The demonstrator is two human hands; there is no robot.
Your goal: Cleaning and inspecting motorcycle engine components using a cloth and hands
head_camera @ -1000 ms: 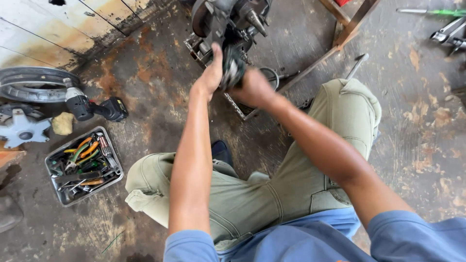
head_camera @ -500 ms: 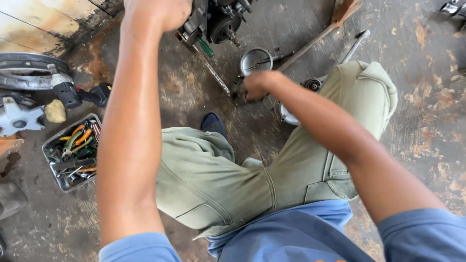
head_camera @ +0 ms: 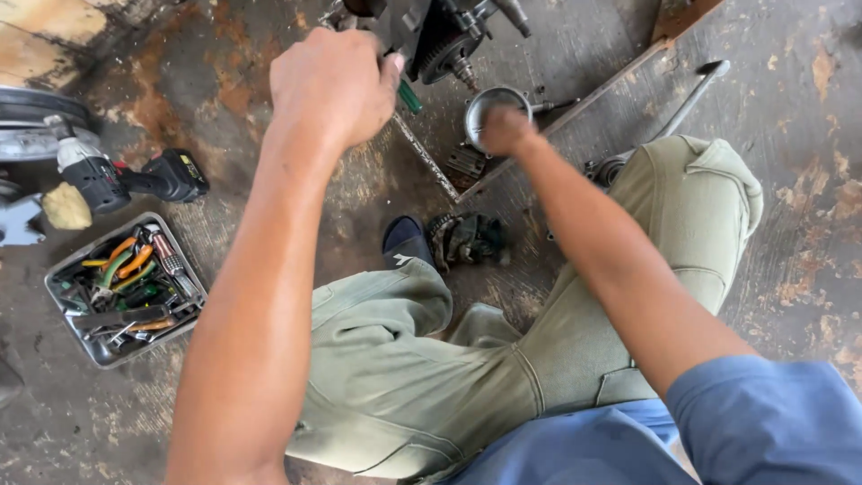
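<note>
My left hand is closed around the edge of a dark small engine that stands on the stained concrete floor at the top of the view. My right hand is down at the floor with its fingers curled, right beside a round metal cup and a small ribbed metal part. The hand is blurred, and I cannot tell whether it holds anything. A green-handled tool pokes out just under my left hand. I am sitting with my legs in olive trousers folded in front of me.
A metal tray full of pliers and screwdrivers sits at the left, with a cordless drill above it. A crumpled dark rag lies by my foot. A long metal bar and a wooden strip lie at the upper right.
My right hand left the engine and dropped to the floor beside the metal cup. My left hand stayed on the engine. The view shifted closer and lower.
</note>
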